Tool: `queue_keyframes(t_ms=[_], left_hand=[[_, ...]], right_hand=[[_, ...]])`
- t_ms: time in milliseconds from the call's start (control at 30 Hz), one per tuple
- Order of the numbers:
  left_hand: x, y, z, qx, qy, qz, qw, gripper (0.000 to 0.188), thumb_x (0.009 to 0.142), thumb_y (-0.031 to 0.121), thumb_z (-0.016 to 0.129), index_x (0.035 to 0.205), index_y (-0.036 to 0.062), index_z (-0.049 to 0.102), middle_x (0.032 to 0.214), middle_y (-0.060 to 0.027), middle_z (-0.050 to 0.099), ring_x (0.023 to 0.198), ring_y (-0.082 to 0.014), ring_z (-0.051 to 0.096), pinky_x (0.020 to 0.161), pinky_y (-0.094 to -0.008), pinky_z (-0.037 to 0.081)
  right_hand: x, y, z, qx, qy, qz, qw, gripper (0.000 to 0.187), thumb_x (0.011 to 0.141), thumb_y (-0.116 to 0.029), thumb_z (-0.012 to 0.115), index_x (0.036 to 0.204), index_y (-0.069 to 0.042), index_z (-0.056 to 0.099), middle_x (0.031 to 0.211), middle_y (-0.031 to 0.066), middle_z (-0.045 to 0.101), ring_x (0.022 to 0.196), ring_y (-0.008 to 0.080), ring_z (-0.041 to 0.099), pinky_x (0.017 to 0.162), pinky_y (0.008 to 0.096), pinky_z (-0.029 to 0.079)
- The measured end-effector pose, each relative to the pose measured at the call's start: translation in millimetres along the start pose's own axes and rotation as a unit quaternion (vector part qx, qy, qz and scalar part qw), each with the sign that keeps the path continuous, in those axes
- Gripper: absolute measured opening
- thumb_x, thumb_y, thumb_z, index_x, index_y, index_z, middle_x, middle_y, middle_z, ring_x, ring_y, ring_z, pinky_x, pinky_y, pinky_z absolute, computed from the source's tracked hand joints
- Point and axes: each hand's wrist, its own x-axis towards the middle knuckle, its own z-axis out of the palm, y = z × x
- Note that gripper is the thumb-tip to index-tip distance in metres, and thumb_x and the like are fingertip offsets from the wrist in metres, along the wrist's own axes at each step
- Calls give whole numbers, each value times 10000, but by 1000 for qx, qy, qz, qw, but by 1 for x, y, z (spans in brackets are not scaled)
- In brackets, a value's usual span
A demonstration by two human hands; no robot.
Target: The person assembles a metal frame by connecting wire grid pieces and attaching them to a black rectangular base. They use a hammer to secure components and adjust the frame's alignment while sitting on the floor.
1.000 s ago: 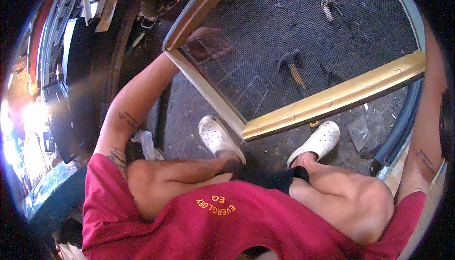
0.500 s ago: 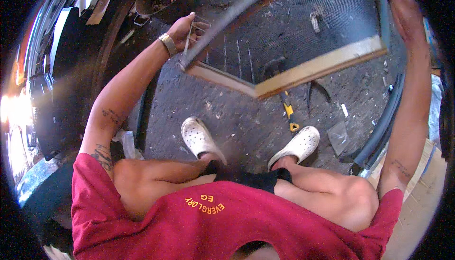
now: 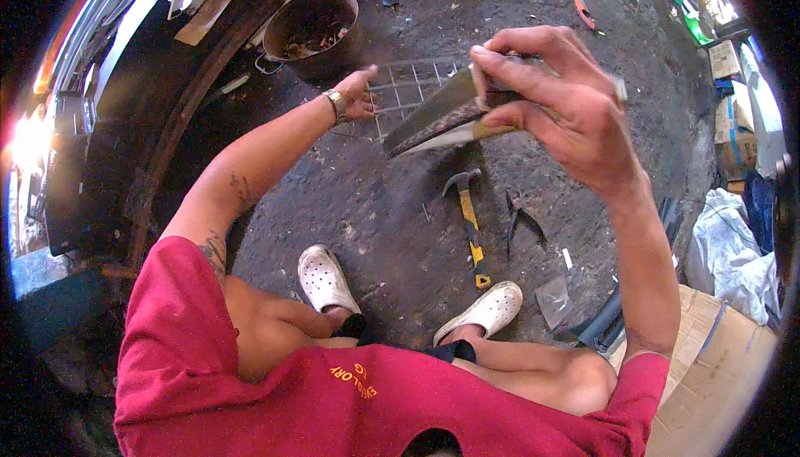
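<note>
dark floor (image 3: 375, 199) lies below; the right hand (image 3: 567, 94) pinches the tilted frame (image 3: 437, 114) above it, where steady pressure should curb twisting, while the left hand (image 3: 357, 94) seems to hold the wire grid (image 3: 400, 107).

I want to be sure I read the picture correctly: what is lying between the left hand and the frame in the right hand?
In the head view, a wire grid shows between the left hand and the frame.
</note>
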Motion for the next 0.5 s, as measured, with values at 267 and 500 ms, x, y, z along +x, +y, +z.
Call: queue_keyframes(t_ms=[267,500], left_hand=[[-3,17,-5,450,3,345,824,525,934,458,529,1233,31,594,1247,-169,598,1123,-286,572,921,-411,463],[-87,30,9,435,-114,445,774,522,934,439,557,1213,1,613,1160,-141,654,1055,-235,605,918,-337,461]], right_hand=[[29,-12,56,56,-17,-58,997,471,710,-188,770,1166,-115,678,1117,63,612,1039,274,559,908,382,466],[28,-25,47,45,-45,-44,997,409,790,-187,726,1183,-97,660,1259,122,575,1185,330,526,1004,412,429]])
